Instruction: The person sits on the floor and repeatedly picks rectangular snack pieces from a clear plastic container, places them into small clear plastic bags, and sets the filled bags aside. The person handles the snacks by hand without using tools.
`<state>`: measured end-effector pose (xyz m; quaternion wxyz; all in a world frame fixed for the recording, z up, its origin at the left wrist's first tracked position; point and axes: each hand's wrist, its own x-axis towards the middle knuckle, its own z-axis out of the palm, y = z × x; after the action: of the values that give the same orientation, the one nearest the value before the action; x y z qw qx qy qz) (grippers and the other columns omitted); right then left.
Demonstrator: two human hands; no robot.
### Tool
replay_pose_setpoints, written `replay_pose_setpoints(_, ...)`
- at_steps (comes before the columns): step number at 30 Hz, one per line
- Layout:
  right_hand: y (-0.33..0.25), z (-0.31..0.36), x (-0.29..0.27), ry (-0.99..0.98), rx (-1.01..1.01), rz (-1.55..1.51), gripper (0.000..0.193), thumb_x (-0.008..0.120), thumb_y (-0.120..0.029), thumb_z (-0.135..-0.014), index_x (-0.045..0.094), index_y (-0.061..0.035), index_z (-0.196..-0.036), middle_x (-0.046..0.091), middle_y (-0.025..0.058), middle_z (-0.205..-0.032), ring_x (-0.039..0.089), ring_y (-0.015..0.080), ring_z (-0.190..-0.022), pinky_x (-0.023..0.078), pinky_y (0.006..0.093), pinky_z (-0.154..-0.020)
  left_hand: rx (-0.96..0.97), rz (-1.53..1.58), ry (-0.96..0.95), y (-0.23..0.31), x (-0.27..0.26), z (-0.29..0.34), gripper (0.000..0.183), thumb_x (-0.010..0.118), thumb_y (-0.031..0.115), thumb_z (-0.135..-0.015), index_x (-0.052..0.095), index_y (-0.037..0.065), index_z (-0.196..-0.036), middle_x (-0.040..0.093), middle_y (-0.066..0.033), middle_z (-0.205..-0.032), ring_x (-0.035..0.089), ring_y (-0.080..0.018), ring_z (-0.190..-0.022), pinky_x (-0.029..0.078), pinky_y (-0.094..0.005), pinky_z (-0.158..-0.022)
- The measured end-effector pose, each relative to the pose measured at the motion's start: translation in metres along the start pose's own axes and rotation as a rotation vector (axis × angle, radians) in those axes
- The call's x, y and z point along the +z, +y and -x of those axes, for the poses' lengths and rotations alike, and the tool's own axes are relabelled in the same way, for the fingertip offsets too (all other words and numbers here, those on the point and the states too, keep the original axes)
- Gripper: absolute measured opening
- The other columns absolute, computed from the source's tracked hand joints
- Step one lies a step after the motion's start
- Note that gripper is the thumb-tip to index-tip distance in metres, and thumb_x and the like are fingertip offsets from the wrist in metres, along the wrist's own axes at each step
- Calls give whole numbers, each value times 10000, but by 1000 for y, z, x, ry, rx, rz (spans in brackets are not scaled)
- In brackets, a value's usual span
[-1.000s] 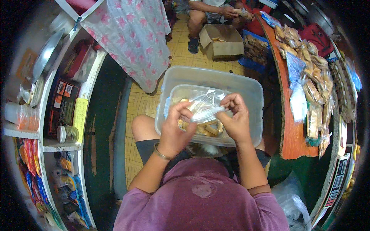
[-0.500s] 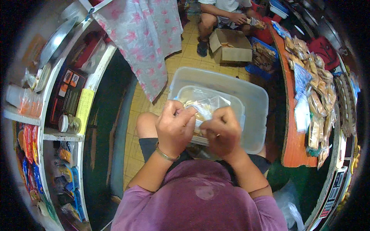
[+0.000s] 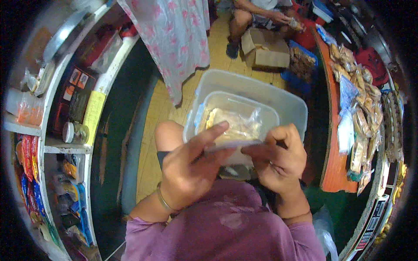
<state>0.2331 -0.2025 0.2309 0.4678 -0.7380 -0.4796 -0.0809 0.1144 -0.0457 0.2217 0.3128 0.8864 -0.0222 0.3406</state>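
Note:
My left hand and my right hand are over the near edge of a translucent plastic tub. Between their fingertips stretches a thin, pale plastic bag, smeared by motion. The fingers of both hands pinch it, the left index finger reaching out above it. Inside the large tub stands a smaller clear container with pale yellow pieces in it. A filled clear bag lies on top of those pieces, apart from my hands.
A wooden board at the right carries many bagged goods. Shelves with packets line the left side. A floral cloth hangs ahead. Farther back, another person's hand holds a packet near a cardboard box and a blue crate.
The filled bag that was between my fingers now lies in the inner container. My hands have moved apart and nearer to me, with a thin plastic bag between them.

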Motion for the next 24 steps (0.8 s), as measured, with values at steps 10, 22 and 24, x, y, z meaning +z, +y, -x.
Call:
replay_pose_setpoints(10, 82, -5, 1, -96, 230, -275, 202, 680, -78, -798, 692, -32, -995, 627, 91, -929, 598, 174, -872, 468, 286, -757, -199, -243, 168, -43, -10, 49, 276, 597, -106, -806, 659, -21, -1061, 628, -191, -1166, 614, -332, -1083, 489, -376, -924)
replay_pose_setpoints(22, 312, 120, 156, -764, 528, 279, 308, 631, -126, -806, 633, -78, -1109, 590, 149, -1133, 557, 329, -1058, 478, 420, -887, -602, -412, 11, -92, 21, 145, 255, 535, 51, -924, 603, -22, -1158, 549, -200, -1269, 547, -360, -1147, 440, -398, -973)
replay_pose_setpoints(24, 317, 124, 169, -852, 466, 377, 403, 610, -97, -795, 574, -90, -1196, 535, 153, -1237, 501, 362, -1140, 463, 449, -916, -651, -392, 1, -93, 24, 151, 252, 547, 54, -915, 606, -21, -1147, 555, -201, -1258, 556, -362, -1129, 445, -399, -962)
